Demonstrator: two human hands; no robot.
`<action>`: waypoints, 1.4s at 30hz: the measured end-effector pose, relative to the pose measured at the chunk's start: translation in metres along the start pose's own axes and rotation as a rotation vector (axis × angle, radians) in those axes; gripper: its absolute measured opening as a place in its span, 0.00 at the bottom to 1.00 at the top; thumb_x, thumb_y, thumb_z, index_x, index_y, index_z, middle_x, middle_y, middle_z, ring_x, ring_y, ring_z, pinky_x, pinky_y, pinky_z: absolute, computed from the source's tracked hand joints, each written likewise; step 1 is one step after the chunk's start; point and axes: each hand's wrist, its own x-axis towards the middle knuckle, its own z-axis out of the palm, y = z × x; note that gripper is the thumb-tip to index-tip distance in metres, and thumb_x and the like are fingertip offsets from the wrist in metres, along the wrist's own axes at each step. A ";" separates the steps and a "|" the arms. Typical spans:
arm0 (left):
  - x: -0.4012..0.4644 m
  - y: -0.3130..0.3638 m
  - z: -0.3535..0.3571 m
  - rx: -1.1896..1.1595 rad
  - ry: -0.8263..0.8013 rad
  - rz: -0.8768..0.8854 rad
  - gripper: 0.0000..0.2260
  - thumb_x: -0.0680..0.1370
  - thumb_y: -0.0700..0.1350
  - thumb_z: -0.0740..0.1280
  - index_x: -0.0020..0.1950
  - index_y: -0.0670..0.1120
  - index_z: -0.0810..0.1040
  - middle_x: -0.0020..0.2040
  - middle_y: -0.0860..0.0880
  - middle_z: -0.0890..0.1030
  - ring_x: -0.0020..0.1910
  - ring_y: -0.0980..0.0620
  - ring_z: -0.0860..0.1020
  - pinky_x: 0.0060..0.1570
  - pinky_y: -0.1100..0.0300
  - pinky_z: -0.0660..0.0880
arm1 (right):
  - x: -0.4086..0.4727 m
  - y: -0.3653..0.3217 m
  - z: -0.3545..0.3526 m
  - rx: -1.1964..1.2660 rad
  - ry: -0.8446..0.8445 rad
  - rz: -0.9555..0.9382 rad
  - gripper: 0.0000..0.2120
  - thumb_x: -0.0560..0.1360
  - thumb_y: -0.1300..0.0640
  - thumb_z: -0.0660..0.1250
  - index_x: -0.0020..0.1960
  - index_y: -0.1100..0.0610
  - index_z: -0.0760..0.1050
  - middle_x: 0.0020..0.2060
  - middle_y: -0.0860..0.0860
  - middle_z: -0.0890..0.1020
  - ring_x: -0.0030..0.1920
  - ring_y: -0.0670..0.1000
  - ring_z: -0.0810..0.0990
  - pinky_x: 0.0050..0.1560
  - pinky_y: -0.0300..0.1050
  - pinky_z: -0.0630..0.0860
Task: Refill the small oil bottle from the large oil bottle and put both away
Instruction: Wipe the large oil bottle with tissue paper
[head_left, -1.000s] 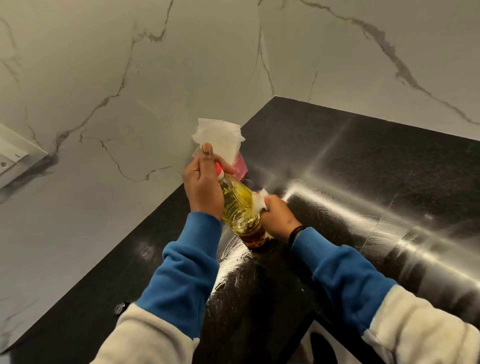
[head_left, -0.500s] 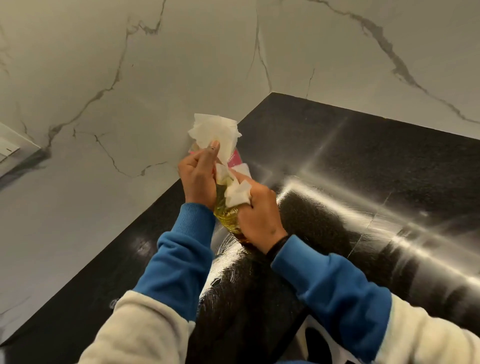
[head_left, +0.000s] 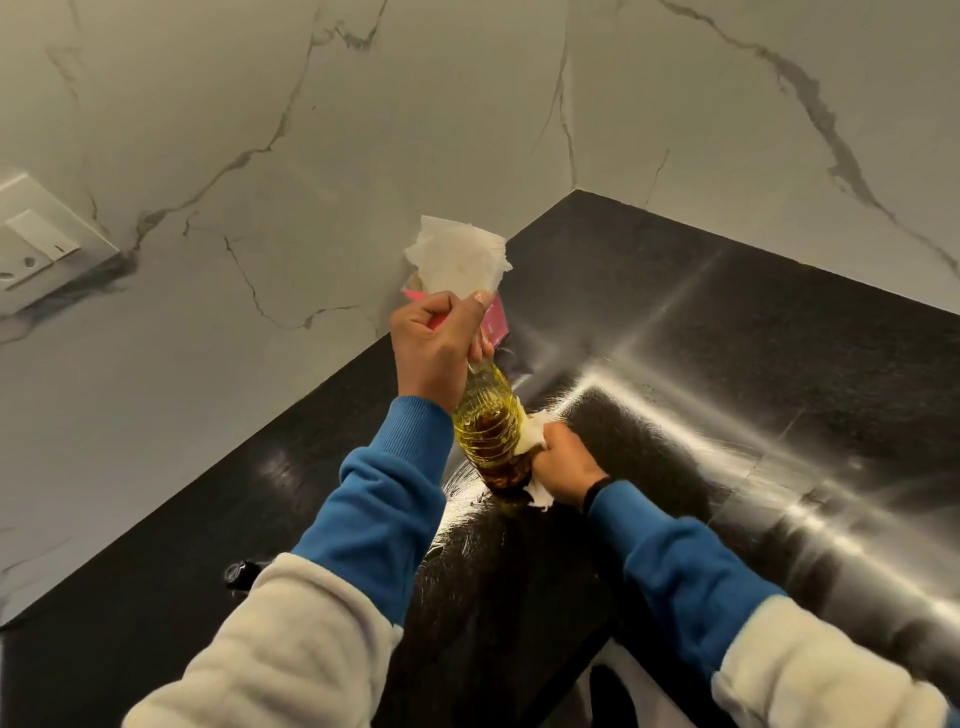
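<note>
Left hand (head_left: 434, 348) clamped round the neck of the small oil bottle (head_left: 491, 423), base on the counter (head_left: 727, 364); right hand (head_left: 563, 460) pinching a tissue (head_left: 532, 439) against its lower side. Best wiped downward, bottle kept upright.

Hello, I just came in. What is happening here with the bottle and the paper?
A person is wiping a small oil bottle that stands on the black countertop. The left hand grips the top of the bottle. The right hand presses a crumpled tissue against the lower part of the bottle. The bottle holds yellow oil. Behind it, near the marble wall, a tissue pack has white paper sticking up. No large bottle is in view.
</note>
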 end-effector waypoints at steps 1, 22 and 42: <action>0.000 -0.001 0.000 -0.001 0.011 0.007 0.17 0.80 0.36 0.67 0.30 0.37 0.75 0.22 0.51 0.72 0.22 0.49 0.71 0.31 0.58 0.75 | -0.011 -0.003 0.003 0.061 0.052 -0.009 0.10 0.75 0.71 0.54 0.43 0.61 0.71 0.41 0.52 0.74 0.45 0.54 0.74 0.42 0.43 0.71; -0.019 0.007 -0.006 -0.007 -0.017 -0.081 0.15 0.75 0.45 0.72 0.33 0.39 0.77 0.28 0.46 0.79 0.30 0.46 0.79 0.42 0.58 0.79 | 0.008 -0.009 -0.006 0.128 -0.045 -0.014 0.10 0.75 0.74 0.55 0.44 0.62 0.71 0.38 0.54 0.77 0.44 0.55 0.76 0.50 0.51 0.73; -0.110 -0.079 -0.006 0.253 0.200 -0.438 0.35 0.53 0.60 0.82 0.56 0.59 0.74 0.53 0.56 0.83 0.53 0.57 0.82 0.57 0.49 0.80 | -0.020 0.029 0.001 0.273 -0.022 -0.009 0.14 0.74 0.66 0.58 0.50 0.57 0.80 0.47 0.56 0.84 0.50 0.55 0.82 0.54 0.54 0.79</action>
